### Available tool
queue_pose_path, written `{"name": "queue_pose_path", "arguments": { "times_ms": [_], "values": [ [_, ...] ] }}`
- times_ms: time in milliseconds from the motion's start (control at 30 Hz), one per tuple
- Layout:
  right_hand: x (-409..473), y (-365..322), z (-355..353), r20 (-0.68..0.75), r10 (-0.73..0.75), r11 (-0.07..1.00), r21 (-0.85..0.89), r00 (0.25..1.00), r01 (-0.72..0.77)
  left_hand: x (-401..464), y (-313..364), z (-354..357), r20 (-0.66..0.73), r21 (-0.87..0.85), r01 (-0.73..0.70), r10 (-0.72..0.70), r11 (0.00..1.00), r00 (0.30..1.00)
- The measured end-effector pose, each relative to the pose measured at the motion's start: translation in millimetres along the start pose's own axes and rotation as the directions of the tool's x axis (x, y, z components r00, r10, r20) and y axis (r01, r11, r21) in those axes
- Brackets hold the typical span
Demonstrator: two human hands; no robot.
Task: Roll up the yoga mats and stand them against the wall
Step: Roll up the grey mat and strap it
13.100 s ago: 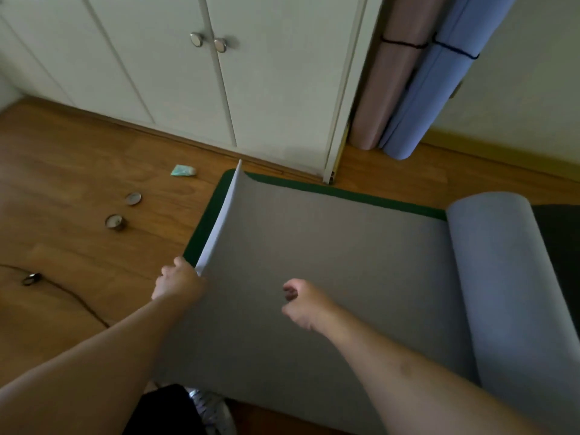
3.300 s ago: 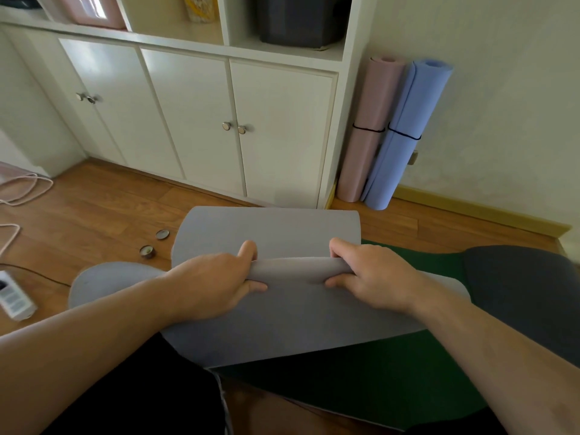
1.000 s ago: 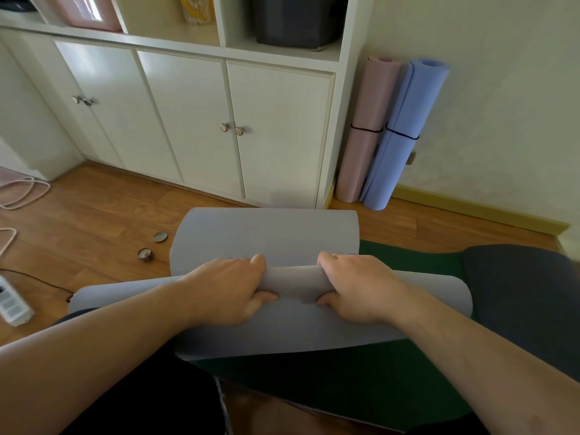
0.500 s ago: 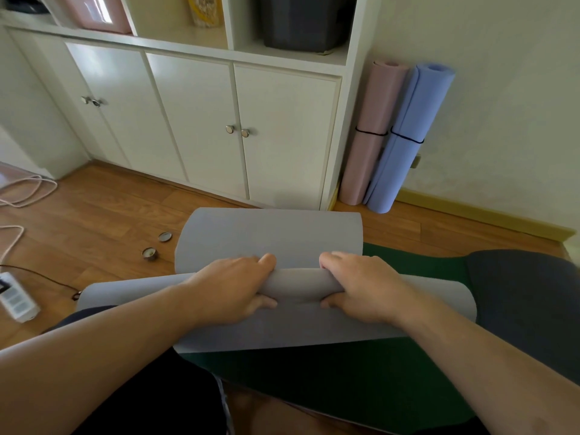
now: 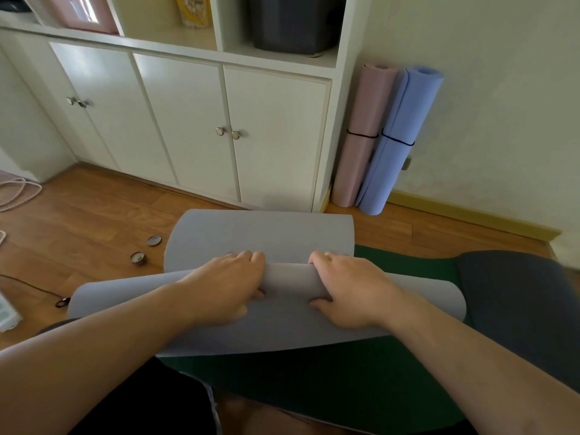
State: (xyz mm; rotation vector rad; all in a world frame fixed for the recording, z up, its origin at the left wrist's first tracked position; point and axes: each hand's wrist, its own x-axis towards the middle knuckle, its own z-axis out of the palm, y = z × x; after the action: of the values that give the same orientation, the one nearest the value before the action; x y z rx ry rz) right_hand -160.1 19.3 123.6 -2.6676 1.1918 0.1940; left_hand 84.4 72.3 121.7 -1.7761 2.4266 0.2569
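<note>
A grey yoga mat (image 5: 260, 233) lies across my lap, partly rolled into a loose roll, its free flap reaching toward the cabinet. My left hand (image 5: 229, 284) and my right hand (image 5: 348, 287) grip the roll side by side at its middle, fingers curled over the top, thumbs underneath. Below it a dark green mat (image 5: 329, 378) lies flat on the floor. A pink rolled mat (image 5: 361, 136) and a blue rolled mat (image 5: 395, 142), each bound with a black band, stand against the wall in the corner.
White cabinet (image 5: 188, 127) with shelves stands ahead. Two small round tins (image 5: 146, 249) lie on the wooden floor at the left, with cables and a white power strip (image 5: 6, 315) at the far left. A dark grey mat (image 5: 518, 302) lies at the right.
Both hands have shifted their grip on the roll and turned it a little further; the grey flap toward the cabinet stays about where it was.
</note>
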Motion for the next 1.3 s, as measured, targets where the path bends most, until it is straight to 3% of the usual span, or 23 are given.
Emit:
{"name": "queue_pose_path", "arguments": {
  "times_ms": [133, 300, 533, 667, 833, 1100, 1300],
  "values": [
    [2, -1, 3, 0.039, 0.026, 0.998, -0.050, 0.999, -0.024, -3, 3, 0, 0.025, -0.038, -0.039, 0.040, 0.998, 0.999],
    [4, -1, 5, 0.091, 0.039, 0.999, 0.010, 0.995, -0.041, 1, 2, 5, 0.020, 0.017, -0.034, 0.034, 0.999, 0.999],
    [3, -1, 8, -0.037, 0.006, 0.999, 0.054, 0.999, -0.004, -1, 1, 7, 0.032, -0.094, -0.010, 0.013, 0.996, 0.999],
    [3, -1, 5, -0.119, 0.049, 0.998, 0.051, 0.992, -0.043, 0, 0, 2, -0.041, -0.131, 0.055, -0.061, 0.990, 0.997],
    [4, -2, 7, -0.103, 0.061, 0.997, 0.047, 0.993, -0.056, 2, 5, -4, -0.079, -0.127, 0.097, -0.108, 0.987, 0.991],
    [-1, -8, 4, 0.089, -0.002, 1.000, 0.020, 0.996, 0.000, 0, 11, 6, 0.026, -0.073, -0.019, 0.021, 0.997, 0.999],
    [-2, -12, 8, 0.051, 0.029, 0.999, -0.030, 0.998, -0.027, -2, 9, 3, 0.083, -0.012, -0.075, 0.076, 0.997, 0.994]
  ]
}}
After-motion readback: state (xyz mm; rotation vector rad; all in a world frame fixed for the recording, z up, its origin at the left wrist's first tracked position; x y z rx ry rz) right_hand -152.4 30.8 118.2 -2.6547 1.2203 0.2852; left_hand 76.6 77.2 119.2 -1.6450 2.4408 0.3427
